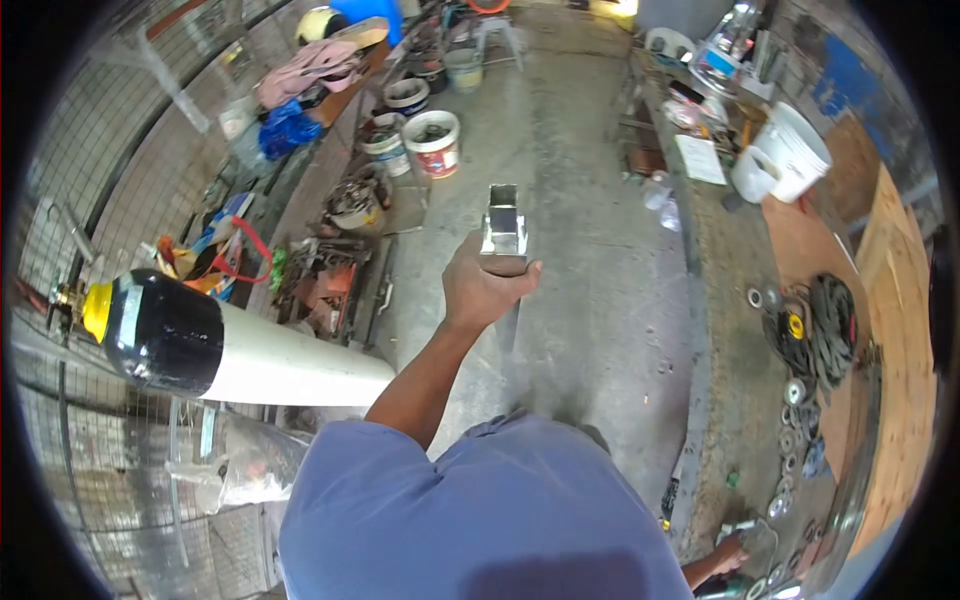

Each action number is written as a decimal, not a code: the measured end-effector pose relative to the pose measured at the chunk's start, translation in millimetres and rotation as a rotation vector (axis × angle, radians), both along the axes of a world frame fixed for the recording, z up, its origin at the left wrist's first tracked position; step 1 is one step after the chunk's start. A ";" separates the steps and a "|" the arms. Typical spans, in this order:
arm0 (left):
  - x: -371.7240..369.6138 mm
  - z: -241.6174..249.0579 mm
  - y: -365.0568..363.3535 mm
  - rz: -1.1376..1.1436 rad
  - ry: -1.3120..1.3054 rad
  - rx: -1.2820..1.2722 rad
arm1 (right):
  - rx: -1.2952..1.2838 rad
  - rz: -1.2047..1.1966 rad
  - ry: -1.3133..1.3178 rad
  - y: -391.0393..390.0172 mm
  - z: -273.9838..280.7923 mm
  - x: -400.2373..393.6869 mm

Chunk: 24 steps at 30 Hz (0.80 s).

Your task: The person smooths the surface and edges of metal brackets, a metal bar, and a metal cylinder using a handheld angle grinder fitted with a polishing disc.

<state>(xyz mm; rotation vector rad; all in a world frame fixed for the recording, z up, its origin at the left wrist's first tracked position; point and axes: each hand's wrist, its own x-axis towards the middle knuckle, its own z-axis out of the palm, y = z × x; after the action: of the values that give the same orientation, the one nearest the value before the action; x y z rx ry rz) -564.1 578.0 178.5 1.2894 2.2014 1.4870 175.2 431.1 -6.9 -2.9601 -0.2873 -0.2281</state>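
Observation:
Out in front of the body, my left hand [485, 288] is wrapped round a square metal piece [506, 264], whose open, shiny end points away from me. The piece is held above the concrete floor. At the lower right, my right hand [730, 553] is low over the workbench [705, 440], beside a small metal item [738, 526] and near several round discs [780, 505]. The fingers of my right hand are small and unclear, and whether they hold the item cannot be made out.
A gas cylinder [290, 350] with a black top leans at the left. Buckets [433, 158] of scrap stand along the left side. White buckets [797, 150], cables [832, 325] and a paper sheet [700, 160] lie along the right bench.

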 end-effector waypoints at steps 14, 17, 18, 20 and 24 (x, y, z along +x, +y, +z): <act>-138.9 -29.6 5.9 0.602 0.233 0.200 | 0.356 1.160 0.092 469.4 22.4 -214.6; -164.9 -17.0 -0.4 0.774 -0.073 0.143 | 0.307 1.367 0.272 522.6 54.0 -333.8; -174.5 -11.7 -3.1 0.812 -0.139 0.159 | 0.273 1.431 0.295 539.1 58.5 -364.7; -219.5 -53.8 -11.3 1.033 0.070 0.104 | 0.229 1.560 0.364 559.6 67.5 -431.9; -276.3 -61.5 -12.8 1.271 0.081 -0.005 | 0.110 1.807 0.370 611.3 41.8 -537.7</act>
<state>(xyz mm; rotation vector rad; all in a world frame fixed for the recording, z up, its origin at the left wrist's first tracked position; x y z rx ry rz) -840.4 565.2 117.0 -0.2719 3.2344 1.6582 -362.5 1042.4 34.9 -1.5051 -2.3122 0.4822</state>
